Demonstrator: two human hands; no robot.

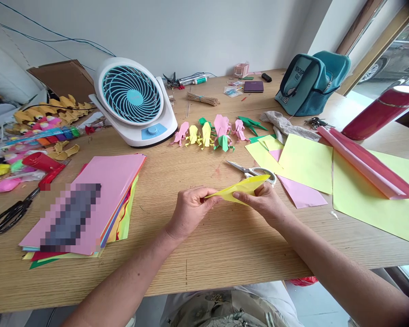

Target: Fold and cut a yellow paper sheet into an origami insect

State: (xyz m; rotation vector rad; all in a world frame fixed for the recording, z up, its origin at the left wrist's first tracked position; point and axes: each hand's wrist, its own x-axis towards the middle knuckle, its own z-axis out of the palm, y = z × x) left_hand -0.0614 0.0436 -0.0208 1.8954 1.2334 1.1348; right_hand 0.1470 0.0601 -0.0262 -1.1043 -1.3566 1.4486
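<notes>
A folded yellow paper [243, 187] is held just above the wooden table [225, 245] between both hands. My left hand [189, 211] pinches its left end with the fingers closed. My right hand [264, 203] grips the paper's right part, thumb on top. White-handled scissors [254, 171] lie just behind the paper. A row of finished folded paper figures [211, 131], pink, yellow and green, stands further back.
A stack of coloured paper [98, 200] lies at the left, black scissors [10, 215] beside it. A white and blue fan [134, 100] stands at the back. Loose yellow and pink sheets [306, 163], a pink roll [364, 165], a teal bag [310, 84] and a red bottle [381, 111] are at the right.
</notes>
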